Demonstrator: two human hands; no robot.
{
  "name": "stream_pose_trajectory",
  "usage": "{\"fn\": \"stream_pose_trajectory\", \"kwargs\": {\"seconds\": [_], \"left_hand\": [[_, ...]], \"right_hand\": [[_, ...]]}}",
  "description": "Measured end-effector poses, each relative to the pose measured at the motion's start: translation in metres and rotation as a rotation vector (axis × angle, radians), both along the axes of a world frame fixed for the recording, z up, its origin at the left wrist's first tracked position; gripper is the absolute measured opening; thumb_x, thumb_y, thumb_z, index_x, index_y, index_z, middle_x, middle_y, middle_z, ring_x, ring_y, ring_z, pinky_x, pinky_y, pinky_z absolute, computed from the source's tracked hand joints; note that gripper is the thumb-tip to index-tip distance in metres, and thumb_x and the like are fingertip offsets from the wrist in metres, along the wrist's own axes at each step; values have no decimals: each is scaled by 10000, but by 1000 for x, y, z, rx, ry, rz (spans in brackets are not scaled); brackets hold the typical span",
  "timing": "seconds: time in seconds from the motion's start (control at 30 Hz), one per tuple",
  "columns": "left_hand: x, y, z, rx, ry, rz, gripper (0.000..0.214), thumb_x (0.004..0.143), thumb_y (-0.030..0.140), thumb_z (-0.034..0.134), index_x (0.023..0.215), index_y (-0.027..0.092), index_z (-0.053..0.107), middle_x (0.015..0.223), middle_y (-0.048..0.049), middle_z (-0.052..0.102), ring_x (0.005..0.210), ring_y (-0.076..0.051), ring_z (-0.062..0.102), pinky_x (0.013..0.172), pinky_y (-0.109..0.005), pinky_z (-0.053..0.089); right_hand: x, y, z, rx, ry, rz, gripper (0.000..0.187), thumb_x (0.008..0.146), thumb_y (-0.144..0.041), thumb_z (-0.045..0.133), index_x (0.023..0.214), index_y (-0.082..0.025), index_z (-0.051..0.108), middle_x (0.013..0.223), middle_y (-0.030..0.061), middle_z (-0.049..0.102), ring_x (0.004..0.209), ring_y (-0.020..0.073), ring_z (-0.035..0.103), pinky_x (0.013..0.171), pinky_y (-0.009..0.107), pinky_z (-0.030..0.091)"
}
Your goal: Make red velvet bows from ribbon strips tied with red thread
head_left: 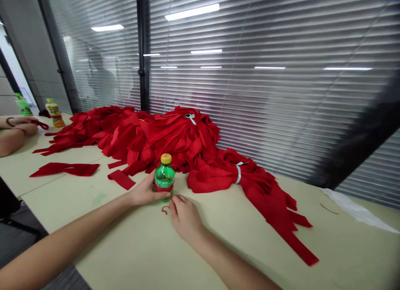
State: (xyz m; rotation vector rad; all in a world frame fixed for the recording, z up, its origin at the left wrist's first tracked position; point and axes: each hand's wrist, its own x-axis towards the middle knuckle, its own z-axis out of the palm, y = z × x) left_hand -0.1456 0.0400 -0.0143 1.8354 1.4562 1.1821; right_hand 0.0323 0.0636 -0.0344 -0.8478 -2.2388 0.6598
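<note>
The green drink bottle (164, 173) with the yellow cap (166, 158) stands upright on the desk (131, 248), in the middle of the view and just a bit low. The left hand (143, 191) comes in from 8 o'clock, and its fingers are clamped on the bottle, with the thumb across the front, low down. The right hand (186, 217) is at 5 o'clock from the bottle, with its fingertips right by the bottle's foot. Those fingers look bunched up, but I cannot tell if they are pinching something. A curly bit of red thread (164, 211) lies at 6 o'clock from the bottle (it is so thin that it's easy to miss). I think the step right now is holding the bottle steady while the right hand does something small at the bottom. A good next move calls for a firm but gentle left grip, I'd say, so the bottle doesn't tip. A big heap of red cloth strips (168, 133) is at 12 o'clock, behind the bottle. At 3 o'clock is a red bundle (218, 169) with a pale blue tie (238, 173) around it. Another person's hands (26, 126) are far off at 10 o'clock.
</note>
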Motion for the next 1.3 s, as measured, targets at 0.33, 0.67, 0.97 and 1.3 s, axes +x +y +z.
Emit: {"fn": "stream_pose_trajectory", "kwargs": {"seconds": [0.33, 0.67, 0.97, 1.3], "left_hand": [[-8, 12, -1, 39, 11, 227, 599, 635, 424, 704, 1091, 154, 423, 1021, -83, 597, 940, -229, 583, 827, -358, 465], [-39, 21, 3, 31, 66, 616, 559, 599, 539, 673, 967, 152, 506, 874, -66, 628, 815, -253, 612, 704, -362, 471], [-44, 25, -4, 49, 82, 747, 691, 540, 547, 708, 1032, 169, 405, 965, -89, 589, 913, -269, 600, 709, -341, 485], [-46, 25, -3, 34, 116, 736, 641, 567, 551, 680, 1024, 156, 469, 921, -81, 633, 863, -258, 616, 712, -344, 485]], "right_hand": [[2, 11, -5, -336, 337, 64, 236, 803, -313, 424, 652, -165, 528, 532, -19, 460, 486, 102, 422, 473, 215, 305], [4, 15, 1, -691, 601, 82, 249, 712, -351, 548, 613, -129, 605, 506, -20, 463, 458, 73, 356, 447, 219, 242], [11, 29, 2, -947, 829, 67, 243, 616, -340, 646, 537, -151, 515, 532, -26, 485, 454, 54, 343, 445, 220, 212], [49, 33, 7, -1159, 682, 212, 302, 588, -337, 750, 560, -133, 530, 498, -35, 455, 424, 43, 332, 466, 224, 206]]}}
